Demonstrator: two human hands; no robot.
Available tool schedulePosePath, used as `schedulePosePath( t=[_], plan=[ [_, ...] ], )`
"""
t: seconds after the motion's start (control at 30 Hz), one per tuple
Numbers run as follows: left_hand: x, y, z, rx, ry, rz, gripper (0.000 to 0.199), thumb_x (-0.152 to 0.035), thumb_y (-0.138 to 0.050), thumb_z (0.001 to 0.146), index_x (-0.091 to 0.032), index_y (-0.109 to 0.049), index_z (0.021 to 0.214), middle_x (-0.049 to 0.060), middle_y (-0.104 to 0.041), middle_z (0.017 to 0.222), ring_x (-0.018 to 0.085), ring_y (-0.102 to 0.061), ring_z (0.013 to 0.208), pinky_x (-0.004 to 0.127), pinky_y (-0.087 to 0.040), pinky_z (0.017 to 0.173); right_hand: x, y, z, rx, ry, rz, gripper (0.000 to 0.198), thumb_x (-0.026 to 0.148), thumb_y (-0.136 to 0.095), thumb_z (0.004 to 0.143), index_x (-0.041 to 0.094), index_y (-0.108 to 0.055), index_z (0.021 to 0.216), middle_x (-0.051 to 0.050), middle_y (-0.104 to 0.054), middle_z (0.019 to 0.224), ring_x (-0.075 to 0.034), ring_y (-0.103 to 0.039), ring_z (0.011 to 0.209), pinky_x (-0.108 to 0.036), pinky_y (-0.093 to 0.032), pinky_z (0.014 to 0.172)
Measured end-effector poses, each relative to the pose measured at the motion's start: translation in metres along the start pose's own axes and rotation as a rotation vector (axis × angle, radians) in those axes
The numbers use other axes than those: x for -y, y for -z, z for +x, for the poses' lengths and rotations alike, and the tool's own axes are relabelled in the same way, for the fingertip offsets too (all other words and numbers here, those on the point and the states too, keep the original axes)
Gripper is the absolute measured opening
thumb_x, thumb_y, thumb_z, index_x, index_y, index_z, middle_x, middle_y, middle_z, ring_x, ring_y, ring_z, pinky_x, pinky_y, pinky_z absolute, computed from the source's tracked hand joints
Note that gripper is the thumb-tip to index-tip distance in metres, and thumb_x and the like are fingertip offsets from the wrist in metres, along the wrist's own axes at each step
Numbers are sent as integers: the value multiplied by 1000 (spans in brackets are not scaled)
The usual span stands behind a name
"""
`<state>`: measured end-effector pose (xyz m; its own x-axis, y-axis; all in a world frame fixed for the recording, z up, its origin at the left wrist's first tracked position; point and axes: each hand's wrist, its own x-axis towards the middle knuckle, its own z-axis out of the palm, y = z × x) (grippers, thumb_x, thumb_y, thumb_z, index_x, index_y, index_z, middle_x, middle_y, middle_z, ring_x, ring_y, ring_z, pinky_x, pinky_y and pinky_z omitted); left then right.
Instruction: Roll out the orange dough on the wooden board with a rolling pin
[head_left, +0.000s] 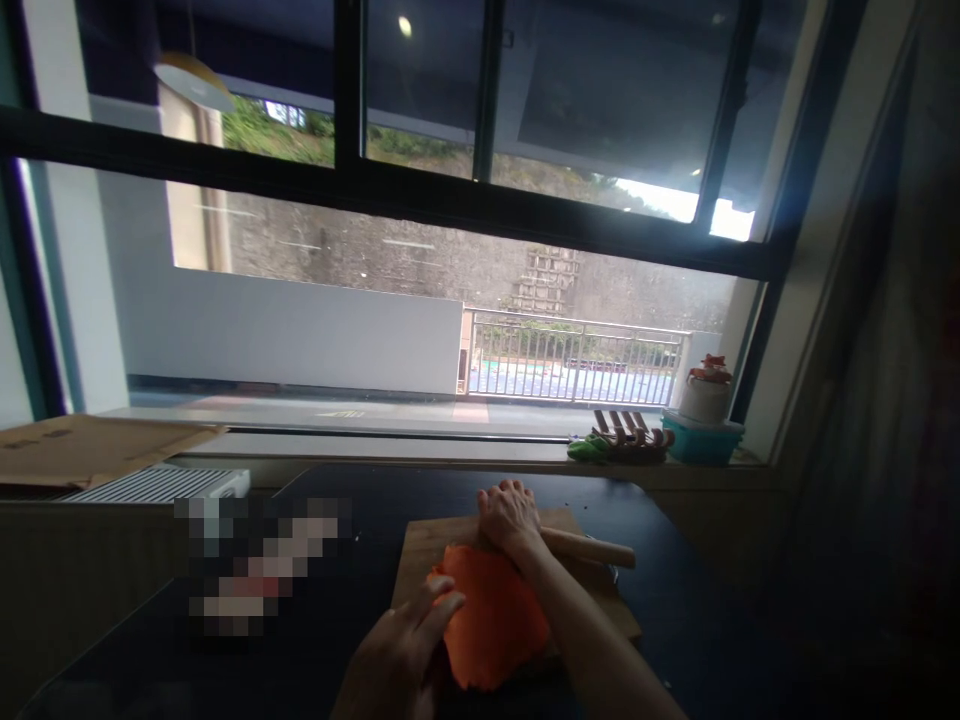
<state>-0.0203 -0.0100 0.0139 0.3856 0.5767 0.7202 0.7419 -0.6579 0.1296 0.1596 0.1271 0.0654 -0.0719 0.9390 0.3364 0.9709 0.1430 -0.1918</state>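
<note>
My left hand (401, 640) comes in low on my feed, its fingers bent and part-way apart, with the fingertips at the left edge of the flat orange sheet (496, 620). I can't tell from here whether they pinch that edge or only rest against it. The sheet looks dough-like and ragged at the rim; I have it lying on the wooden board (420, 548), between my left hand and my right forearm.

My right hand (511, 516) reaches past the sheet to the far part of the board, back upward and fingers slightly spread and curved. It sits at the left end of the wooden rolling pin (592, 549), which slants across the board's right side; whether the hand grips it, my view doesn't show.

The board rests on a dark bench (682, 580). A pixelated patch (262, 575) hides whatever is at the left. Beyond, along the windowsill (390, 447), I can make out a slatted rack (626, 432), a green object (589, 448) just beside it, and a turquoise box (703, 440) with a pale pot (706, 399) on top.
</note>
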Motion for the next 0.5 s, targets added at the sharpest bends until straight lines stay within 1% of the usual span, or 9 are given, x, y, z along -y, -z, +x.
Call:
schedulePosePath(
  t=[0.07, 0.13, 0.2, 0.27, 0.33, 0.37, 0.43, 0.5],
  plan=[
    [-5, 3, -2, 22, -38, -56, 64, 4, -46, 65, -29, -62, 118, 2, -70, 121, 18, -68, 107, 23, -53, 93, -3, -1, 3, -42, -9, 16, 41, 36, -33, 99, 19, -70, 95, -11, -65, 108, -25, -54, 107, -37, -39, 90],
    [-9, 4, -3, 42, -27, -127, 70, 5, -46, 63, -31, -60, 122, 0, -68, 125, 17, -65, 113, 21, -50, 97, -8, -1, 1, -70, -27, 35, 38, 32, -33, 99, 20, -68, 93, -9, -66, 107, -23, -57, 103, -34, -39, 88],
    [-10, 2, -1, 61, 26, -155, 77, 5, -47, 63, -32, -55, 129, 1, -62, 133, 19, -60, 120, 23, -48, 100, -15, -1, -6, -63, -40, 37, 36, 31, -33, 99, 21, -67, 92, -8, -67, 104, -21, -60, 98, -32, -40, 85],
    [-7, -3, 5, 87, 114, -147, 79, 3, -51, 62, -33, -54, 132, 3, -60, 136, 24, -57, 123, 29, -50, 100, -24, 0, -15, -24, -23, 30, 38, 33, -32, 100, 21, -67, 91, -7, -69, 98, -21, -63, 92, -32, -41, 82],
    [-4, -6, 15, 106, 213, -164, 71, 0, -56, 62, -32, -61, 125, 6, -62, 132, 28, -59, 120, 36, -52, 98, -34, 2, -22, 10, -21, 27, 40, 36, -31, 100, 21, -66, 91, -7, -71, 91, -21, -65, 86, -31, -42, 76],
    [-3, -7, 22, 105, 253, -198, 62, -3, -58, 63, -31, -66, 118, 7, -64, 128, 29, -62, 116, 38, -53, 96, -39, 5, -23, 21, -37, 28, 40, 38, -31, 100, 21, -66, 92, -7, -71, 87, -22, -66, 83, -31, -42, 73],
    [-3, -4, 34, 85, 297, -326, 40, -9, -60, 68, -26, -72, 103, 10, -66, 121, 29, -65, 110, 38, -55, 93, -48, 12, -22, 20, -97, 37, 40, 38, -29, 101, 22, -65, 94, -6, -71, 84, -21, -67, 80, -30, -42, 69],
    [-5, 1, 42, 66, 307, -487, 25, -14, -59, 73, -23, -73, 92, 11, -67, 116, 27, -65, 109, 35, -54, 92, -56, 20, -20, -5, -148, 57, 42, 38, -26, 102, 23, -64, 95, -5, -71, 85, -20, -67, 80, -29, -41, 67]
  ],
)
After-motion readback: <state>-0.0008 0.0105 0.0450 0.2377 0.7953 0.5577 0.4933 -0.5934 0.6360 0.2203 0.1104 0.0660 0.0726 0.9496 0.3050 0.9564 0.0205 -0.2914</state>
